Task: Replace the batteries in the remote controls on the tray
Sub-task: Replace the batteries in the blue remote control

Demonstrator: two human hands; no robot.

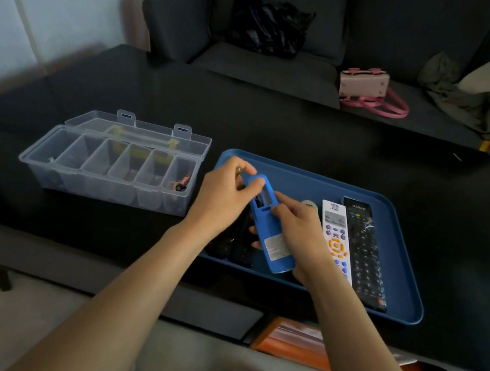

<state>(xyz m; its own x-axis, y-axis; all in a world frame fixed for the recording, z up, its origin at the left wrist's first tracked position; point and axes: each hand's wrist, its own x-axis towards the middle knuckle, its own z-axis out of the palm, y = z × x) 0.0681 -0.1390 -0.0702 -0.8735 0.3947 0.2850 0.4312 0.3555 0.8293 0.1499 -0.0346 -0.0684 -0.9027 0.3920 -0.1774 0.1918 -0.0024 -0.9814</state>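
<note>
Hands meet over the left half of the blue tray, which sits on the dark desk toward its near edge, right of centre. Between them is a blue remote, turned back-up with its battery bay open and a white label near its lower end. It is tilted, its top toward the tray's far left corner and its bottom toward the near rim.

The left hand is curled around the top end of the blue remote, its thumb laid over the upper edge beside the open bay; something small and metallic shows at its fingertips, too blurred to name. The right hand grips the remote's right side, fingers wrapped beneath the body and thumb pressing just below the bay.

Under the two hands, near the tray's left rim, lie dark remotes, partly hidden. To the right of the right hand lies a white remote with orange and purple buttons, and just beside it a black remote, both face-up and running from the far rim toward the near rim. A small round pale piece shows just behind the right hand.

Left of the tray, well apart from the hands, stands a clear compartment box with its lid open; batteries lie in its rightmost compartment.

Beyond the desk's far edge is a dark sofa carrying a black bag and a pink handbag.
</note>
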